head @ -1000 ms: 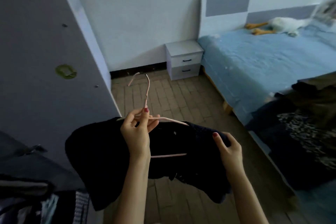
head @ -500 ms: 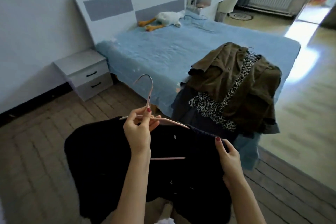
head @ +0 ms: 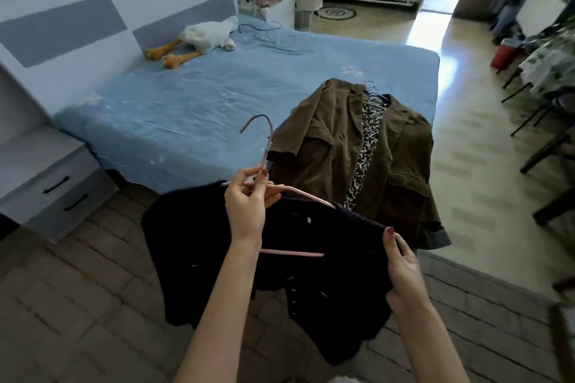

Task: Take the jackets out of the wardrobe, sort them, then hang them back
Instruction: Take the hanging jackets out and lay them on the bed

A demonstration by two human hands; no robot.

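Nearest the camera, a dark knit jacket [head: 326, 274] hangs on a thin pink hanger [head: 292, 193], held up in the air over the brick-patterned floor [head: 77, 305]. The left hand [head: 247, 205] pinches the hanger at the base of its hook, fingers curled round the wire. The right hand [head: 403, 270] grips the jacket's right shoulder edge, thumb on top. The knit looks thick and ribbed, so dark that its buttons and folds are hard to make out; its lower hem droops unevenly. Just beyond, a brown corduroy jacket [head: 339, 146] lies on the near corner of the bed [head: 193, 102], over a leopard-print garment [head: 367, 143], partly hidden. Farther back on the blue sheet lies a white plush goose [head: 207, 36].
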